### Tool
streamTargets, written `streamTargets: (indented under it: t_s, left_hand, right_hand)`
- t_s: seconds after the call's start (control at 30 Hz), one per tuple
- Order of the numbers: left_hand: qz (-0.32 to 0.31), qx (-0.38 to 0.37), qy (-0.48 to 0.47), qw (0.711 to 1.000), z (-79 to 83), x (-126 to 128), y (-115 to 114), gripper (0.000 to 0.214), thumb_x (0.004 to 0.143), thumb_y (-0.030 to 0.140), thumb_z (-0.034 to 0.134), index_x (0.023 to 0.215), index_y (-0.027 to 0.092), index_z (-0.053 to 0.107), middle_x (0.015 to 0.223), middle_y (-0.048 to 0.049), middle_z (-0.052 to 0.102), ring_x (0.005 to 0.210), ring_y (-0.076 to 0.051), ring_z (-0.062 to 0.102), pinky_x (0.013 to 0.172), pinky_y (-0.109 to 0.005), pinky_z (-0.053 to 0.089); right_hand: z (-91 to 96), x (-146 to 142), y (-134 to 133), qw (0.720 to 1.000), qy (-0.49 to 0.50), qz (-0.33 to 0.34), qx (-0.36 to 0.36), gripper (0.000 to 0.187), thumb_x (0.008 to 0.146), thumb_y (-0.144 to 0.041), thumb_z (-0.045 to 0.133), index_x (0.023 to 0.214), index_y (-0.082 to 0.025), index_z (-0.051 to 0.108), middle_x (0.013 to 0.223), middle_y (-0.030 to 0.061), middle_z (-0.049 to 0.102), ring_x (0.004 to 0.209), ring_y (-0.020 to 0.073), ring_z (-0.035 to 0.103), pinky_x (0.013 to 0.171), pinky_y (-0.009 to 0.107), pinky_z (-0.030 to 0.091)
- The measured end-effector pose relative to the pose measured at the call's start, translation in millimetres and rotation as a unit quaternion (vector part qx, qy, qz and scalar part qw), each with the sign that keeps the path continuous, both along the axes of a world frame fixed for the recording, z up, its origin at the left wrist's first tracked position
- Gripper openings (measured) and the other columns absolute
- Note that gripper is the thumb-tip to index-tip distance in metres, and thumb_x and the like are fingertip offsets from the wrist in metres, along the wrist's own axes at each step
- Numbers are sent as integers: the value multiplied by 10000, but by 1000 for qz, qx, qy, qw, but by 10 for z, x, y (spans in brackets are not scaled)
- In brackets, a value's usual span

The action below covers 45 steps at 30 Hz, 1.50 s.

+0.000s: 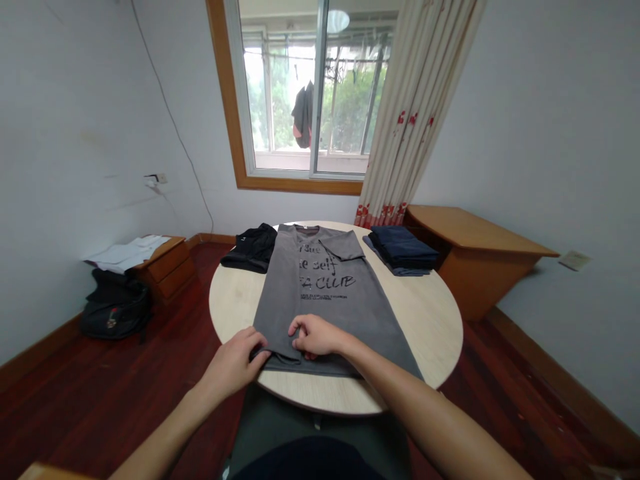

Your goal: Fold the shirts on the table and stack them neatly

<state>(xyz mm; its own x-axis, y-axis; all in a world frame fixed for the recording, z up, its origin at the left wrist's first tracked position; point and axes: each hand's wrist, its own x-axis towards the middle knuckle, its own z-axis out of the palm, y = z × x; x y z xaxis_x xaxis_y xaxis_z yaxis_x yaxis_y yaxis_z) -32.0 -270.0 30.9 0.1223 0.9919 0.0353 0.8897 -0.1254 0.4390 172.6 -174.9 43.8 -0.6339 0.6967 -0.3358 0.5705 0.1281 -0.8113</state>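
A grey T-shirt with black lettering lies on a round pale table, its collar toward the window. The shirt's left side is folded inward over the print, and its right sleeve lies across the chest. My left hand pinches the folded hem at the near left corner. Close beside it, my right hand is closed on the hem's cloth near the fold's inner edge. The hem between both hands is slightly lifted and bunched.
Folded black clothing sits at the table's back left, and a stack of folded dark blue clothes at its back right. A wooden desk stands to the right. A black backpack rests by a small cabinet at left.
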Motion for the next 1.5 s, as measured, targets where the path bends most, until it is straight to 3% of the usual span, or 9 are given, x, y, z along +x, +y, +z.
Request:
streamTargets:
  t_s: [0.23,0.4,0.7,0.87,0.97,1.07,1.27,1.37,1.5]
  left_hand:
    - [55,46,59,996,-60,84,39,193,836,163,550,1004,244,597,1088,-62,625,1064,-249,602,813,-304,465]
    - [64,64,79,993,-82,-45,-5,273,796,59,491,970,237,602,1070,-65,603,1023,-235,609,785,-292,467]
    - [-34,-10,10,999,29,-298,-150,209,824,186,523,919,247,699,1034,-64,657,1002,-237,625,862,-314,466]
    - [-49,-37,13,998,289,-235,256,378,914,477,492,723,226,701,888,-80,695,913,-252,638,889,-336,472]
    - [-59,92,-17,994,227,-132,642,458,980,415,347,1125,179,712,1270,-124,672,1242,-265,555,1107,-380,375]
    - [-107,73,15,991,-22,-88,787,540,970,419,405,1404,136,559,1563,-137,451,1475,-277,347,1222,-433,212]
    - [-138,-13,65,988,-268,-213,391,620,987,478,424,1547,213,389,1656,-91,257,1550,-273,166,1237,-487,114]
    - [-149,-32,74,986,-119,-273,363,539,978,465,446,1465,245,516,1613,-70,375,1509,-280,292,1224,-469,176]
    - [-131,-13,81,988,98,-241,774,470,1012,460,344,1122,221,733,1222,-96,730,1173,-263,641,1054,-375,429]
  right_hand:
    - [66,-82,46,962,216,-129,-110,113,814,-65,551,773,-169,566,576,-87,546,448,61,546,490,171,481]
    - [52,-69,1,959,198,-153,-131,117,786,-55,560,747,-164,576,563,-79,572,432,71,563,479,179,490]
    - [4,-6,-60,998,-49,13,-31,121,782,-79,573,778,-182,637,487,-64,573,401,104,564,462,187,443]
    - [197,-140,209,951,-109,29,288,141,855,-253,634,911,-174,737,884,76,748,825,219,709,762,290,520]
    - [98,-308,506,910,-97,17,404,384,961,-329,531,1275,-137,642,1300,150,660,1209,263,604,1033,356,445]
    - [-153,-399,753,904,-126,44,407,561,1001,-337,476,1493,-71,425,1575,187,404,1471,265,345,1209,407,251]
    - [-461,-263,796,906,-152,80,386,670,1035,-502,341,1569,-99,311,1664,139,213,1550,258,153,1247,506,102]
    - [-453,-181,670,901,-156,105,392,700,1028,-532,324,1582,-105,285,1666,139,192,1553,276,143,1238,557,101]
    - [-424,-131,525,887,-159,139,410,721,1024,-561,303,1583,-105,283,1662,146,198,1549,305,150,1227,596,122]
